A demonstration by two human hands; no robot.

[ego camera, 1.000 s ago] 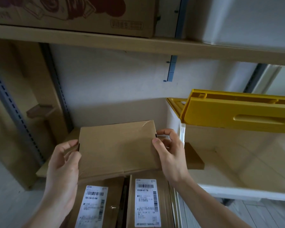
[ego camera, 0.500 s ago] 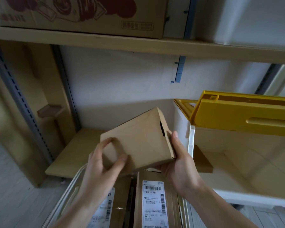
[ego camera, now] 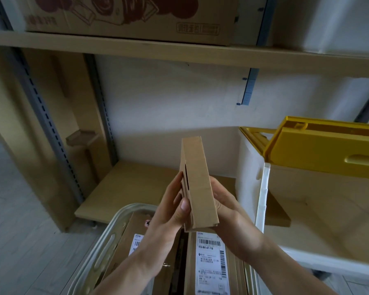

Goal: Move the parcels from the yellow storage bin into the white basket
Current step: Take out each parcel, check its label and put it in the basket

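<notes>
Nearest, at the bottom edge, sits the white basket [ego camera: 107, 241], its pale rim curving up the left side; two brown parcels lie flat inside it, the left-hand parcel [ego camera: 134, 237] partly under the forearm and the right-hand parcel [ego camera: 211, 267] showing a white shipping label [ego camera: 210, 260] with barcodes. Just above the basket, both hands meet around a flat cardboard parcel [ego camera: 197, 184] held on edge, nearly upright and leaning slightly left at the top, with a dark slot visible in its narrow side. On the left face the left hand [ego camera: 168, 211] grips it, fingers laid up along the face and thumb pressed near the lower corner; the right hand [ego camera: 228, 213] cups it from the right and underneath, fingers curled behind it. Both hands are clamped on the parcel, which hangs clear of the parcels below. To the right, beyond the hands, stands the yellow storage bin [ego camera: 320, 152], a white-walled box with a yellow rim and raised yellow lid, resting on the low wooden shelf [ego camera: 136, 184]. Farther back is the pale wall [ego camera: 168, 103] with a grey slotted upright [ego camera: 41, 103] at the left, and above that an upper shelf [ego camera: 158, 54] bearing a printed cardboard carton [ego camera: 126, 15]
</notes>
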